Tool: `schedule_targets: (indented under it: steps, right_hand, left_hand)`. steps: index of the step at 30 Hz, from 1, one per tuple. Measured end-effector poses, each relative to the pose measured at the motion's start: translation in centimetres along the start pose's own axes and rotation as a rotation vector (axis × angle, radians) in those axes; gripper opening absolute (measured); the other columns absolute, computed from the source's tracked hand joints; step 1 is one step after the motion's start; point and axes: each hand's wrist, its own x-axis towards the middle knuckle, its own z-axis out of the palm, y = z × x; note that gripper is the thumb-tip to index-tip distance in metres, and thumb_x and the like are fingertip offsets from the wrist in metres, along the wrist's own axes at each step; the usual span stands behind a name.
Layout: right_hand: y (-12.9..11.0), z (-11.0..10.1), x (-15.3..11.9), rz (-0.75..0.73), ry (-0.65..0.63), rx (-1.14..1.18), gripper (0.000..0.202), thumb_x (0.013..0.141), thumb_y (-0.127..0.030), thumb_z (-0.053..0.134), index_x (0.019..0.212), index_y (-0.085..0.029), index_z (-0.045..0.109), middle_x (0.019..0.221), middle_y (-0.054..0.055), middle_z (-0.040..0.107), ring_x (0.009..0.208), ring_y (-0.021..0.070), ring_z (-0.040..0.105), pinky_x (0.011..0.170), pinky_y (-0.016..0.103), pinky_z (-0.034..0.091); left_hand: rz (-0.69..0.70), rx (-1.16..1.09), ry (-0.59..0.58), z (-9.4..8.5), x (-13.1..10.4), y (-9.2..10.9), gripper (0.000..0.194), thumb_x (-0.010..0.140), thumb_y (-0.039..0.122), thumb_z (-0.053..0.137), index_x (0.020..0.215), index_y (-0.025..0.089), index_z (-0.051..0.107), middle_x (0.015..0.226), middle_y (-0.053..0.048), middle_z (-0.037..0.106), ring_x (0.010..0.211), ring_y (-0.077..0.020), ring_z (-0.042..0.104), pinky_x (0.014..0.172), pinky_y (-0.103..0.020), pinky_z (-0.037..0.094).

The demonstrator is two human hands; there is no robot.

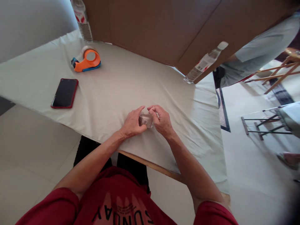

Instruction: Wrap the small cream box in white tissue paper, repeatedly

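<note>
Over pale tablecloth point(117, 87), both hands point(133, 123) point(162, 121) clamped on small clear item point(145, 120), print unreadable; red shirt point(124, 197) reads "SUNDAY".

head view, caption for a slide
Left hand and right hand around a small clear object, phone and orange tape dispenser off to the left.

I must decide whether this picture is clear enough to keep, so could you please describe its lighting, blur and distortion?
Head view: soft, uneven light, the cardboard darker than the tablecloth; head view, centre: small clear package soft, its print unreadable; head view, right: edge blurred, lower corner dark, and bottle strongly tilted, perhaps partly from wide-angle distortion.
</note>
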Motion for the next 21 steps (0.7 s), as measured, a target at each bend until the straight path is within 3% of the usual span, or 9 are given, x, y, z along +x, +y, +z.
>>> schedule_targets:
  steps: [6,13,19,21]
  right_hand:
    - [-1.0,-0.6,1.1,0.093,0.044,0.130,0.020,0.094,-0.034,0.050,0.081,-0.022,0.060,0.098,0.007,0.072,0.089,0.0188,0.064,0.085,0.034,0.048]
    - [-0.5,-0.9,3.9,0.216,0.066,0.203,0.020,0.089,-0.036,0.055,0.077,-0.021,0.062,0.077,0.001,0.065,0.071,0.0149,0.054,0.070,0.030,0.043]
    - [0.5,-1.1,6.4,0.301,0.052,0.354,0.023,0.083,-0.038,0.059,0.069,-0.020,0.060,0.069,-0.001,0.059,0.065,0.0126,0.049,0.063,0.028,0.039]
    - [1.2,-1.0,7.0,0.309,0.033,0.367,0.024,0.083,-0.040,0.060,0.071,-0.020,0.062,0.070,-0.001,0.059,0.064,0.0121,0.049,0.062,0.027,0.039]
  left_hand:
    - [0.134,-0.120,0.015,0.0,0.0,-0.2,0.092,0.069,0.016,0.060,0.156,0.017,0.029,0.148,-0.019,0.051,0.131,-0.0308,0.053,0.112,-0.048,0.045]
    - [0.035,-0.294,0.009,-1.0,0.3,0.6,0.085,0.072,0.020,0.065,0.151,0.020,0.034,0.148,-0.016,0.050,0.135,-0.0322,0.051,0.115,-0.050,0.041]
    - [-0.094,-0.568,0.102,-1.0,0.7,0.4,0.050,0.065,0.023,0.061,0.115,0.022,0.052,0.129,-0.010,0.061,0.106,-0.0217,0.063,0.097,-0.037,0.050]
    - [-0.169,-0.602,0.079,-0.9,0.9,0.2,0.036,0.065,0.023,0.061,0.100,0.021,0.055,0.118,-0.007,0.065,0.098,-0.0191,0.064,0.088,-0.033,0.051]
